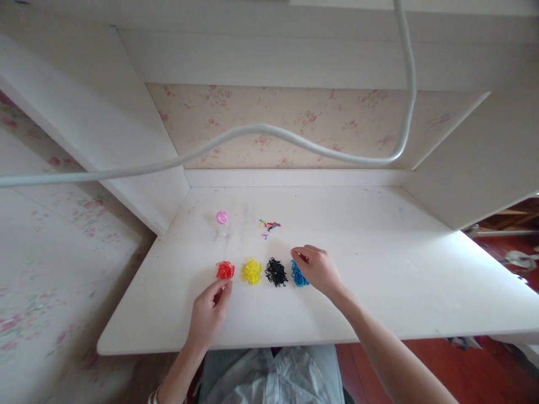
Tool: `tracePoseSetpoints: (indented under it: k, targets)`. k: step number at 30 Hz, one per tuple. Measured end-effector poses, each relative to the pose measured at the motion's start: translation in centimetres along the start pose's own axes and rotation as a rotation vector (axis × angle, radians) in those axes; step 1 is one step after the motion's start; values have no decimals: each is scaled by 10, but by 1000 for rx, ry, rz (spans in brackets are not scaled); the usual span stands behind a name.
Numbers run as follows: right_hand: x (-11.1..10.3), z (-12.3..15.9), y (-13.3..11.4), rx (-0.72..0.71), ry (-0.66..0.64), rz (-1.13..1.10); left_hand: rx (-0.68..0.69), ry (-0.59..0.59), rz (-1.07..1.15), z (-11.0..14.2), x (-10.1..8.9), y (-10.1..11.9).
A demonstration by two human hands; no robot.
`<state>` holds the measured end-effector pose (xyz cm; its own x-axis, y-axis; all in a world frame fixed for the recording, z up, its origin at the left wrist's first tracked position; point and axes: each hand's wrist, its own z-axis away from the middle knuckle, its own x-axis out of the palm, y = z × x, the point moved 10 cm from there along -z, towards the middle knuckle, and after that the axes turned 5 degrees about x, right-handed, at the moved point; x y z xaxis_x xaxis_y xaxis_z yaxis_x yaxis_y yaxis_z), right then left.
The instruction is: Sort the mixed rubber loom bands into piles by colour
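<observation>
Four small piles, apparently of little rubber bands, lie in a row: a red pile point(225, 270), a yellow pile point(251, 271), a black pile point(276, 272) and a blue pile point(299, 274). My left hand point(210, 311) is just in front of the red pile, its fingertips pinched together. Over the blue pile hovers my right hand point(316, 268), also in a pinch, partly covering that pile. Whatever either pinch holds is too small to make out. Behind the row sits a small mixed-colour pile point(269, 225).
A small clear container with a pink top point(222, 217) stands at the back left of the white table point(379, 269). A white cable point(261, 130) crosses the upper view. White panels border the table at the left, back and right.
</observation>
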<state>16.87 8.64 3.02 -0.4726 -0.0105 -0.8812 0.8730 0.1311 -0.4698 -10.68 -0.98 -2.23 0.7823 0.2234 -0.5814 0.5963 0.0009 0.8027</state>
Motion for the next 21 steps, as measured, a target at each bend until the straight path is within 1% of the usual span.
tracePoseSetpoints:
  k: [2, 4, 6, 8, 11, 14, 16, 19, 21]
  targets:
    - [19, -20, -24, -41, -84, 113, -37, 34, 22, 6, -1, -14]
    - [39, -38, -36, -33, -165, 217, -27, 55, 22, 8, -2, -21]
    - [54, -53, -41, -15, -196, 263, 8, 63, 14, 8, -3, -21]
    - [66, -65, -43, -1, -200, 276, 41, 58, 8, 7, -2, -20]
    - [81, -76, -44, 18, -207, 294, 67, 31, -5, 4, 2, -18]
    - [91, -80, -44, 32, -212, 305, 72, 14, -11, 2, 5, -17]
    - [93, -80, -45, 35, -210, 306, 67, 8, -10, 1, 5, -18]
    - [89, -78, -46, 22, -199, 293, 57, 0, -9, 1, 5, -19]
    - [82, -74, -45, 7, -189, 278, 57, -2, -16, 1, 6, -19]
